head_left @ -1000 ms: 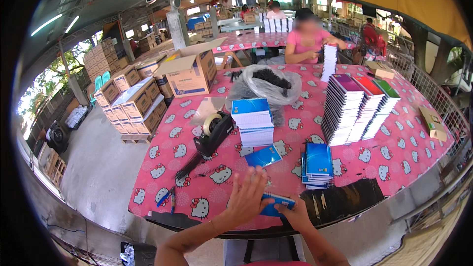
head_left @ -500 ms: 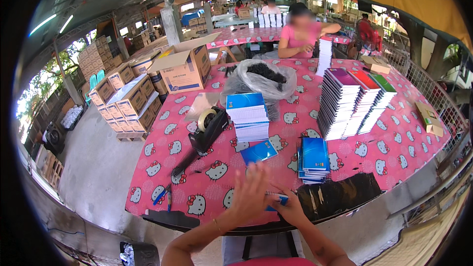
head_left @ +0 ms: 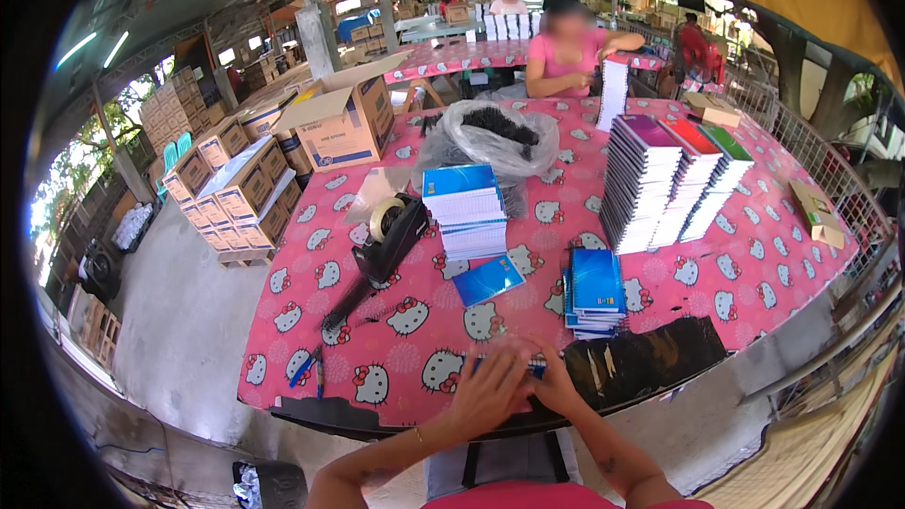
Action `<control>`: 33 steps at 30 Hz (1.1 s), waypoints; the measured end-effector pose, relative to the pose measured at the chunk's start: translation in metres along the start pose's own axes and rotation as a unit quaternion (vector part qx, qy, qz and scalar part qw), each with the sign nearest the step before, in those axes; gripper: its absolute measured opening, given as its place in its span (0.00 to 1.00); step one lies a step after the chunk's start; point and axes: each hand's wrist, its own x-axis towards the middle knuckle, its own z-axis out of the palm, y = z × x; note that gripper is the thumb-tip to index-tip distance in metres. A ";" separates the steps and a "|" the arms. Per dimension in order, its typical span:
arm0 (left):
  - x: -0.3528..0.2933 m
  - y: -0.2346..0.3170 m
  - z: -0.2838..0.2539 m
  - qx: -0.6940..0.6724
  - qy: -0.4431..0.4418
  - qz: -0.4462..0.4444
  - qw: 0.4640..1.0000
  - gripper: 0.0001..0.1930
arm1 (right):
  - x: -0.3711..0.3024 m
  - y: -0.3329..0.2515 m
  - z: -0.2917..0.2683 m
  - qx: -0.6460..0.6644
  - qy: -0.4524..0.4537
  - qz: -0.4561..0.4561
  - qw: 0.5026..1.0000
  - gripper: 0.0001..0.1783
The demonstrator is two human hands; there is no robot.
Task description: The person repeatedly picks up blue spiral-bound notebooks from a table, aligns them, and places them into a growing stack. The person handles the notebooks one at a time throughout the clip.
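Observation:
At the near table edge, my right hand (head_left: 560, 388) grips a small spiral notebook (head_left: 537, 367) with a blue cover, mostly hidden under my hands. My left hand (head_left: 490, 388), slightly blurred, lies over it with its fingers stretched out. A single blue notebook (head_left: 488, 281) lies flat just beyond them. Behind that rises a stack of blue-topped notebooks (head_left: 464, 212). To the right, a shorter pile of blue spiral notebooks (head_left: 595, 292) sits by a torn black patch (head_left: 650, 358) on the table edge.
A black tape dispenser (head_left: 391, 240) and pens (head_left: 308, 369) lie at left. A plastic bag of black coils (head_left: 490, 137) is behind the stack. Tall purple-, red- and green-topped notebook stacks (head_left: 645, 184) stand right. Across the table, a person in pink (head_left: 556, 61) handles notebooks. Cartons (head_left: 344, 127) stand left.
My left hand has come down from above onto the notebook and now touches it beside my right hand. My right hand keeps its grip. The view has shifted slightly.

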 end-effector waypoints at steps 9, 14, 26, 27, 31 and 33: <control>0.029 -0.013 -0.009 -0.010 -0.004 -0.027 1.000 0.11 | -0.005 -0.020 -0.018 -0.055 -0.021 0.059 0.997 0.19; 0.023 -0.016 0.002 -0.049 -0.014 -0.023 0.998 0.12 | -0.008 -0.012 -0.019 -0.022 -0.010 0.074 0.997 0.18; 0.028 -0.016 0.004 -0.046 -0.006 -0.022 0.999 0.09 | 0.000 -0.024 -0.046 0.010 0.003 0.080 0.997 0.14; 0.028 -0.015 0.004 -0.046 -0.005 -0.022 0.999 0.09 | 0.005 -0.027 -0.052 -0.004 -0.019 0.089 0.996 0.12; 0.028 -0.018 0.006 -0.052 -0.007 -0.015 0.999 0.08 | 0.025 -0.025 -0.067 -0.028 -0.108 0.092 0.989 0.09; 0.028 -0.020 0.006 -0.057 -0.009 -0.012 0.998 0.08 | 0.031 -0.023 -0.070 -0.031 -0.149 0.076 0.985 0.09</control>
